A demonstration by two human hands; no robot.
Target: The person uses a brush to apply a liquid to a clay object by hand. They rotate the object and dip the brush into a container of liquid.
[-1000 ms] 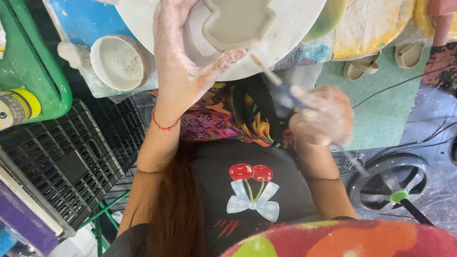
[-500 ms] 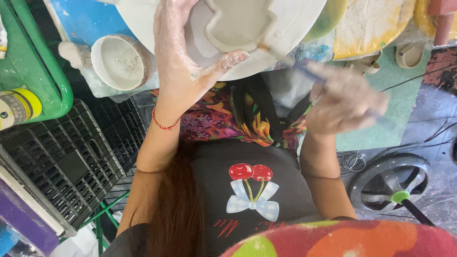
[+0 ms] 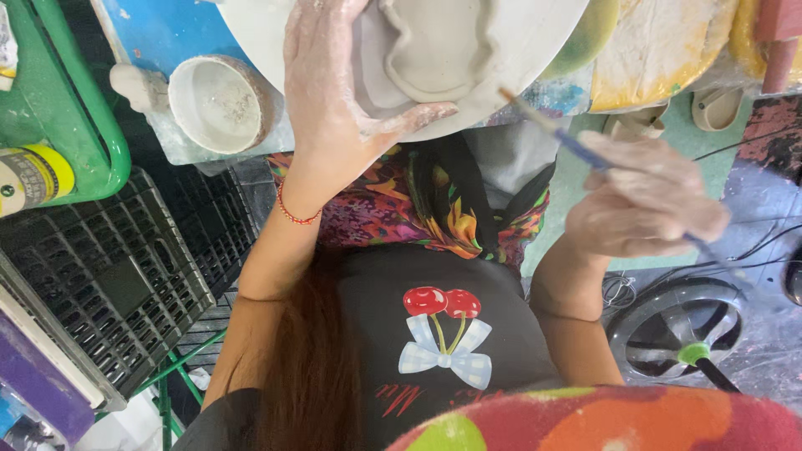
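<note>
As seen from the head camera, which looks straight down the person's front, the left hand (image 3: 334, 92) lies spread on a pale grey clay piece (image 3: 434, 50) — palm and fingers flat on its left part, thumb stretched along its lower edge, not closed around anything. The hand is smeared with pale clay, and a red string bracelet (image 3: 294, 213) circles its wrist. The clay piece, with a wavy raised rim, sits on a round white board (image 3: 535, 42) at the top of the view. The right hand (image 3: 647, 205), blurred, is closed on a thin brush (image 3: 568, 142); the blue handle runs through the fingers, and the tip points up and left, reaching the lower right edge of the board, just beside the clay piece — whether it touches cannot be told. To the left of the board, a small round bowl (image 3: 219, 102) with a whitish inside rests on a blue surface (image 3: 159, 33). Farther left stands a green frame (image 3: 100, 125), and against it lies a yellow-labelled container (image 3: 33, 175). Below these sit black plastic crates (image 3: 109, 276). At lower right, on the floor, lies a grey wheel (image 3: 677, 330) with a green hub. The person wears a dark top with a cherry-and-bow print (image 3: 443, 334) and a colourful patterned garment (image 3: 401, 209) over the lap
</note>
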